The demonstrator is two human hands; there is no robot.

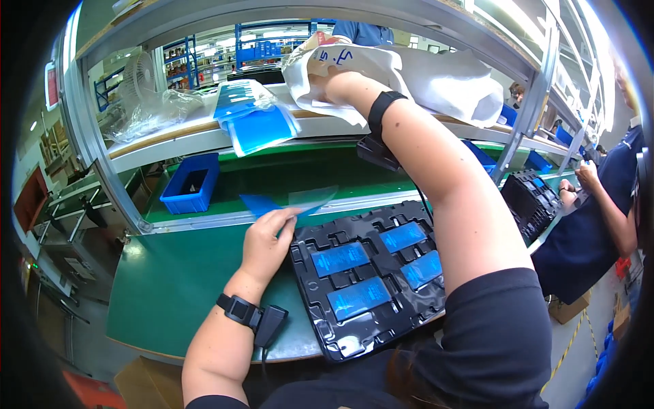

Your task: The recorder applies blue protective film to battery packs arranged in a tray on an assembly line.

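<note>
My left hand [267,240] is closed in a pinch on a thin film sheet [310,199], part clear and part blue, above the green bench. Up at the shelf, my right hand [332,83] reaches into the mouth of a white bag [300,85]; its fingers are hidden there. Below my right arm lies a black plastic tray [317,290] with several blue-faced rectangular pieces [359,298] in its pockets. My left fingers are just beyond the tray's far left corner.
Blue film sheets [255,129] hang over the shelf edge, left of the bag. A blue bin [191,185] stands under the shelf. Clear plastic wrap [157,112] and a fan [138,76] are at far left. At right, a co-worker [586,218] stands by another black tray [530,203].
</note>
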